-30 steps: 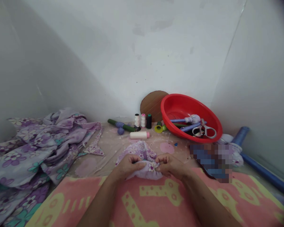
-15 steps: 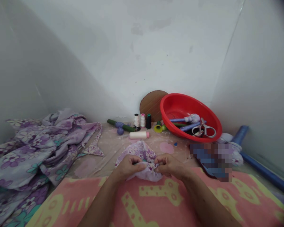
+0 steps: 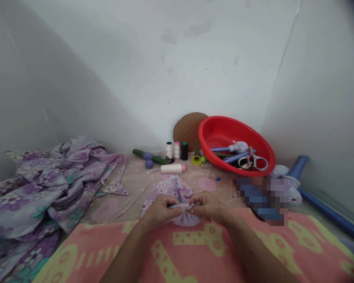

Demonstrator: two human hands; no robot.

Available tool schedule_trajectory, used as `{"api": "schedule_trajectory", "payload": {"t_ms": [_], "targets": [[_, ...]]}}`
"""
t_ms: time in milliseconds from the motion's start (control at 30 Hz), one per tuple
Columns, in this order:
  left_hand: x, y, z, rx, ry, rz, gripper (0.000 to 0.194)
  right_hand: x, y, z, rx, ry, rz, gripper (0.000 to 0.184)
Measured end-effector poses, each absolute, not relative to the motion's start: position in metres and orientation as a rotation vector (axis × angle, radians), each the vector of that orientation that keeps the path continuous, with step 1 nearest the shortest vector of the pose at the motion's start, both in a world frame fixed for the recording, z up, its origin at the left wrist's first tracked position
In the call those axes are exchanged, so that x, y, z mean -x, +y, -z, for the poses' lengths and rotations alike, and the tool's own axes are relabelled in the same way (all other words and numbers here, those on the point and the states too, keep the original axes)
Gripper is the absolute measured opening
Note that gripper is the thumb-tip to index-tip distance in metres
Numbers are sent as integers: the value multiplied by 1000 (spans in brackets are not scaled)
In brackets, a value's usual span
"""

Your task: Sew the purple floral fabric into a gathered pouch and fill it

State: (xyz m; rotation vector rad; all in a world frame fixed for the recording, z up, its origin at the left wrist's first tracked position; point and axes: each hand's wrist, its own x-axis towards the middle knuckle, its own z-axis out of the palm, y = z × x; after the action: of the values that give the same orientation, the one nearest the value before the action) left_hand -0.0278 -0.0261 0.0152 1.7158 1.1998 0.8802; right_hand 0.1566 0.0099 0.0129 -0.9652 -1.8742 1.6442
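Note:
Between my hands is a piece of lilac floral fabric (image 3: 167,188), gathered into folds at its near end. My left hand (image 3: 163,209) pinches the gathers from the left, thumb on top. From the right, my right hand (image 3: 205,205) pinches the same bunch, its fingertips close to those of the left. A pale rounded pouch of the cloth bulges below the pinch, over the edge of the pink and yellow cloth (image 3: 191,251). Whether a thread or anything else small lies between the fingertips cannot be made out.
A heap of floral fabric (image 3: 47,192) lies at left. Behind my hands are a lying cream thread spool (image 3: 171,169), several upright spools (image 3: 177,150) and a green stick (image 3: 150,156). A tilted red basin (image 3: 237,129) at right holds scissors (image 3: 253,160). A blue tube (image 3: 330,214) lies far right.
My hands have drawn closer together, and the fabric between them is bunched more tightly, with radiating folds now below the pinch. The view has shifted slightly.

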Motion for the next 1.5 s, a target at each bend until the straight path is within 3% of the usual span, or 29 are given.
{"api": "schedule_trajectory", "payload": {"t_ms": [267, 633, 1500], "targets": [[30, -25, -13, -1641, 1151, -920, 27, -159, 13, -7, 746, -1615, -1972, 11], [34, -24, -8, -1503, 1078, -944, 27, -161, 14, -6, 685, -1488, -2112, 12], [30, -26, -10, -1324, 1049, -871, 32, -158, 13, -7, 727, -1703, -1880, 17]]}}
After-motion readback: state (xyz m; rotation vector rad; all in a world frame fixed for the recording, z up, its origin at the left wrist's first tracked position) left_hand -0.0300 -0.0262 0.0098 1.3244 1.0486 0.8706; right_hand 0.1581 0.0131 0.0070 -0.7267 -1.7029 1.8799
